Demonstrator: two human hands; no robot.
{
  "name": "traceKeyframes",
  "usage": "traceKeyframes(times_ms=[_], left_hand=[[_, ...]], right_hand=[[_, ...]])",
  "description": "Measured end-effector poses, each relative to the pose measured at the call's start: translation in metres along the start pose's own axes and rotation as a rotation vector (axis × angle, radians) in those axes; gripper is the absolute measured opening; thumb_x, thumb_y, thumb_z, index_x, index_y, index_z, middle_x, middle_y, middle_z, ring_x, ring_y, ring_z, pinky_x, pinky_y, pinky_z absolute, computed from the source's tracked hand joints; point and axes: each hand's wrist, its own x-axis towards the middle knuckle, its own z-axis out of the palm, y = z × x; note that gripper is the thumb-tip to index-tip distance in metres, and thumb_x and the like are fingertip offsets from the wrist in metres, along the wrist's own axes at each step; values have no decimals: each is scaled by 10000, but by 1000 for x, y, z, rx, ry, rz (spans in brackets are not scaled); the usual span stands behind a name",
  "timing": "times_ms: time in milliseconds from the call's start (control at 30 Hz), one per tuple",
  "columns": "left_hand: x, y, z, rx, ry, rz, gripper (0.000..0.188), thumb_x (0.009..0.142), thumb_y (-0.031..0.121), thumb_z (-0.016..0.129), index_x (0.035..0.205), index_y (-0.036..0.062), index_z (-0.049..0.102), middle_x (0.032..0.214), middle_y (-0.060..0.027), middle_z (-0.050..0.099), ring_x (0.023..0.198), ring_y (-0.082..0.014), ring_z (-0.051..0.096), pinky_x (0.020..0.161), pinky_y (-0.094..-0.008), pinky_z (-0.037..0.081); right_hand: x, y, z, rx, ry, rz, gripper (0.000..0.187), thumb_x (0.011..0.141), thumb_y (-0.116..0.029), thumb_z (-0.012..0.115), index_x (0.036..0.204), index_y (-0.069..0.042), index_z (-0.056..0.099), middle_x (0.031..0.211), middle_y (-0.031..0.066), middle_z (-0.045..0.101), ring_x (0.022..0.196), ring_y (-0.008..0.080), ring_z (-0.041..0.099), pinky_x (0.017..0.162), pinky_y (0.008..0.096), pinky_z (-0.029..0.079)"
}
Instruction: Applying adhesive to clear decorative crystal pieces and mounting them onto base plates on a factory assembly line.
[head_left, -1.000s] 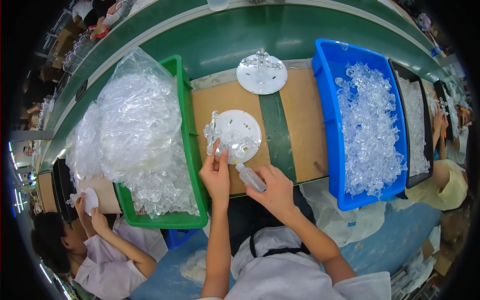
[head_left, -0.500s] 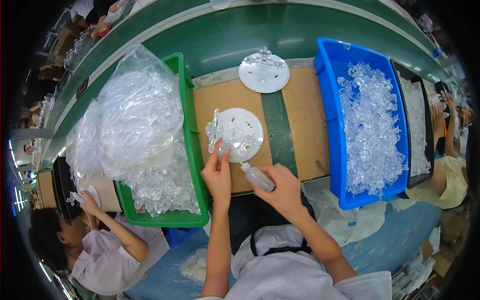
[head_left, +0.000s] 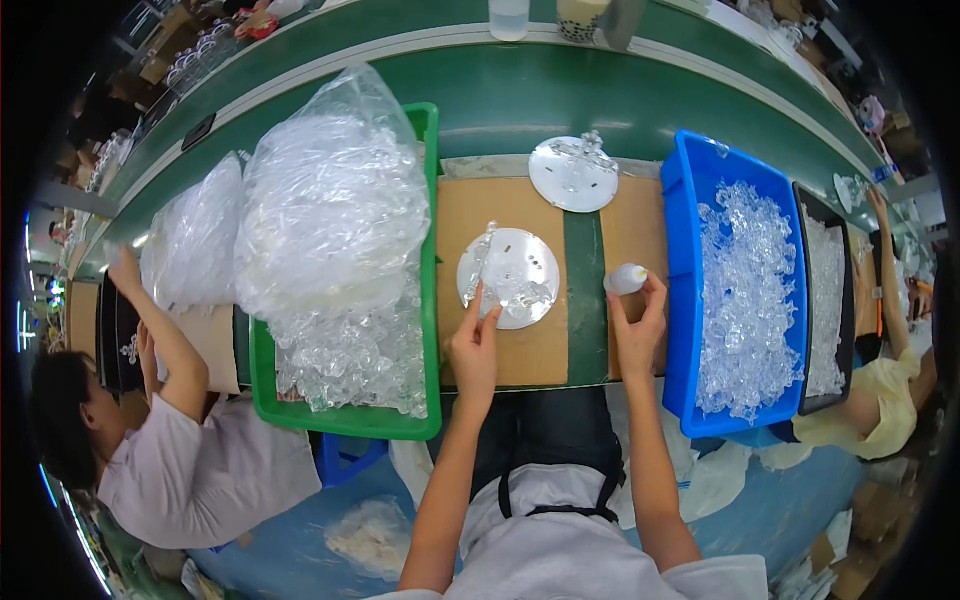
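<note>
A round white plate (head_left: 540,262) with small slots lies on the cardboard in front of me, with clear plastic pieces (head_left: 520,296) on its near half. My left hand (head_left: 474,350) is at the plate's near left edge, thumb and index finger closed about the lower end of a clear plastic part (head_left: 487,255) that leans over the rim; its held end is partly hidden. Off to the right of the plate, my right hand (head_left: 638,325) grips a small squeeze bottle (head_left: 625,280) with a yellowish tip. Beyond lies a second white plate (head_left: 560,180) bearing a clear branched part.
A green bin (head_left: 434,380) on the left holds clear pieces and a large plastic bag (head_left: 335,210). To the right stand a blue bin (head_left: 685,330) and a black tray (head_left: 850,300), both filled with clear parts. Co-workers sit on either side. Cups (head_left: 509,18) stand on the far ledge.
My right hand has carried the squeeze bottle away from the plate to the right and turned it. My left hand stays by the plate's edge. The whole view has shifted.
</note>
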Motion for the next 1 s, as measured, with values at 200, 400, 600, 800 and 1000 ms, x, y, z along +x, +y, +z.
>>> traceKeyframes(times_ms=[200,400,600,800,1000], left_hand=[[-39,-5,-12,376,120,475,340,795,50,636,1132,16,603,638,-61,483,603,-211,464,568,-319,397],[-34,-23,-14,341,111,623,288,770,57,640,1055,19,626,787,-114,536,770,-307,511,711,-381,433],[-38,-27,-13,337,116,593,258,782,88,613,1022,-5,630,817,-124,552,781,-310,525,711,-400,438],[-38,-23,-13,367,156,602,237,769,66,603,991,-8,637,805,-121,547,780,-315,526,708,-399,445],[-37,-21,-7,376,161,585,231,763,66,609,982,0,639,800,-122,540,776,-326,520,707,-399,444]], right_hand=[[-30,-28,-37,-323,-79,-55,511,736,-60,705,1201,-24,497,1188,151,537,1103,260,528,928,360,425],[53,-167,15,-457,-521,-963,431,687,16,602,1084,-153,615,1171,102,557,1022,289,568,795,320,499],[102,-184,45,-847,-1108,-1294,271,717,-61,578,955,-168,654,923,-4,644,820,179,632,622,293,524],[241,-248,-27,-553,-586,-780,193,730,-125,670,921,-106,689,809,84,665,741,228,649,677,303,507],[381,-102,40,-662,-419,-649,292,706,-260,718,915,-59,680,820,139,667,754,261,639,709,344,499]])
